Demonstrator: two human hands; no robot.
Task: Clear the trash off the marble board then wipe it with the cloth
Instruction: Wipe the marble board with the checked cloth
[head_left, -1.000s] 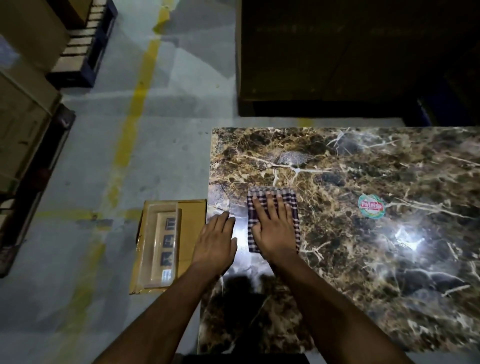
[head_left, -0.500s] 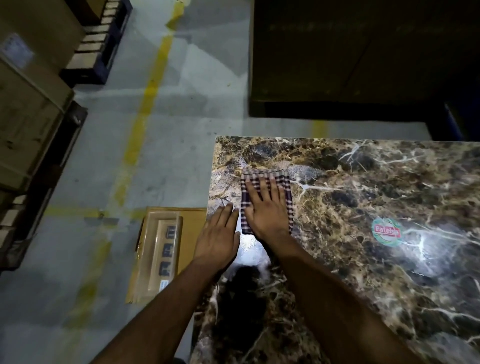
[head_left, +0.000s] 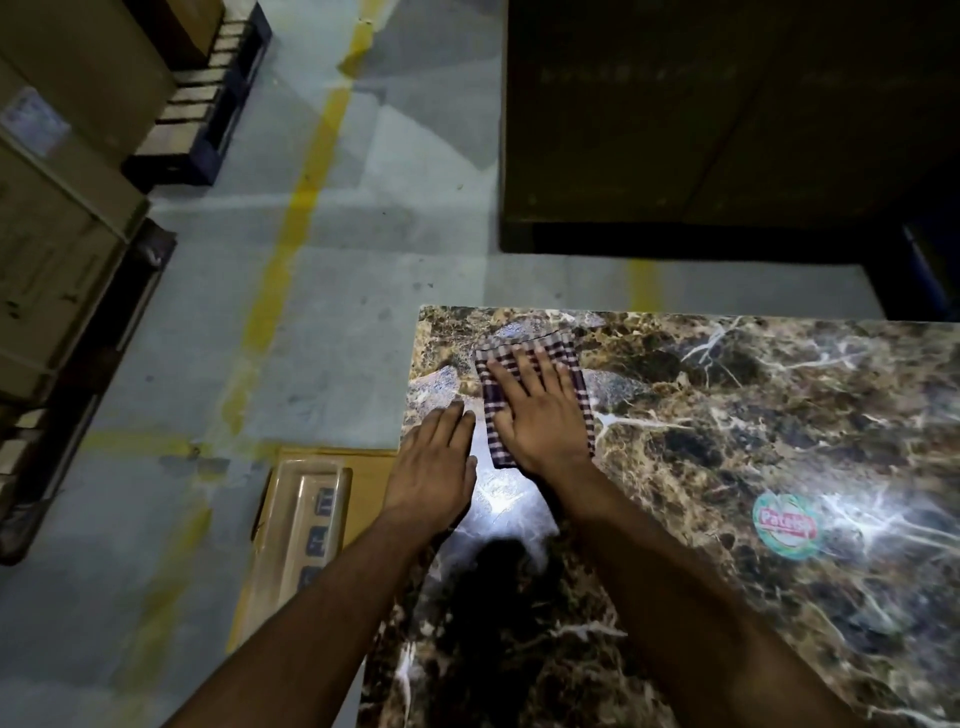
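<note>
Marble board (head_left: 727, 467) lying flat, brown-veined, carrying round sticker (head_left: 788, 526) toward right side. Checked cloth (head_left: 535, 353) lying near far left corner, right hand (head_left: 540, 415) pressing it down, fingers straight and spread. Left hand (head_left: 434, 467) resting flat at left edge, fingers straight, just beside cloth; packaged item (head_left: 306, 525) lying on floor beside board.

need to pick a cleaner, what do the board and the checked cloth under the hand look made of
Board: looks like polished brown marble or a marble-look slab, with pale veins and a mirror-like glare. Cloth: seems woven fabric, likely cotton, matte, with a dark and white check, lying flat under the right hand.
</note>
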